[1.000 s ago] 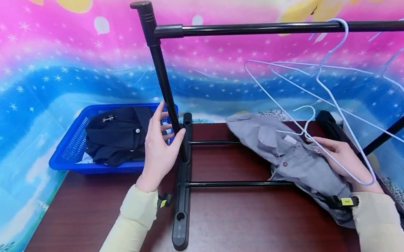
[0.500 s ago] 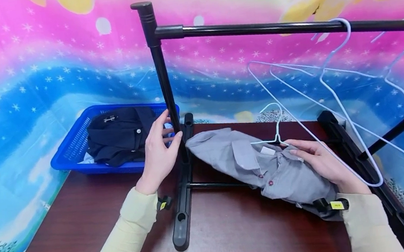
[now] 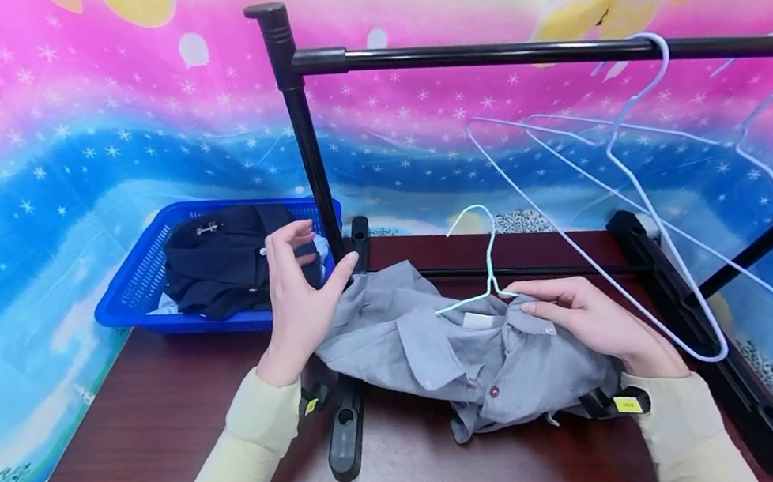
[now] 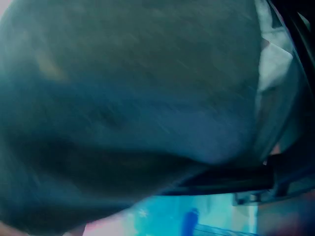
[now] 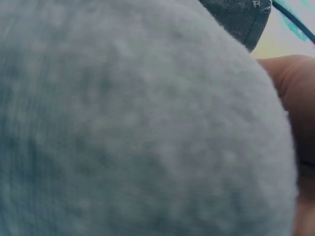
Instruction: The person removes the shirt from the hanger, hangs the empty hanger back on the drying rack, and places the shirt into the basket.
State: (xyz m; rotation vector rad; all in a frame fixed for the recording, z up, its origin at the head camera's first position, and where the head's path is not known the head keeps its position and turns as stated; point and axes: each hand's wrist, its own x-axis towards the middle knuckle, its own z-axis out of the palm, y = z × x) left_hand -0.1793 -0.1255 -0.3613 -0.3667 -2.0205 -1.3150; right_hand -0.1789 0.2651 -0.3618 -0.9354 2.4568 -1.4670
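A grey button-up shirt (image 3: 383, 337) hangs on a pale green wire hanger (image 3: 488, 261), whose hook rises above the collar. My right hand (image 3: 592, 321) pinches the shirt's collar beside the hanger's neck. My left hand (image 3: 296, 299) is spread at the shirt's other shoulder, thumb apart from the fingers; whether it touches the cloth cannot be made out. Blurred grey shirt cloth (image 4: 133, 88) fills most of the left wrist view. In the right wrist view the shirt (image 5: 147, 123) hides nearly everything except part of my hand (image 5: 300, 98) at the right edge.
A black garment rack (image 3: 501, 53) stands on the dark red table (image 3: 132, 461), with pale purple wire hangers (image 3: 645, 188) on its rail at the right. Behind my left hand, a blue basket (image 3: 127, 290) holds a dark navy garment (image 3: 216, 252) and something light-coloured.
My right hand has carried the grey shirt and its hanger leftward, out from behind the hanging hangers, to my left hand. The left hand has shifted slightly and its fingers have moved off the rack post.
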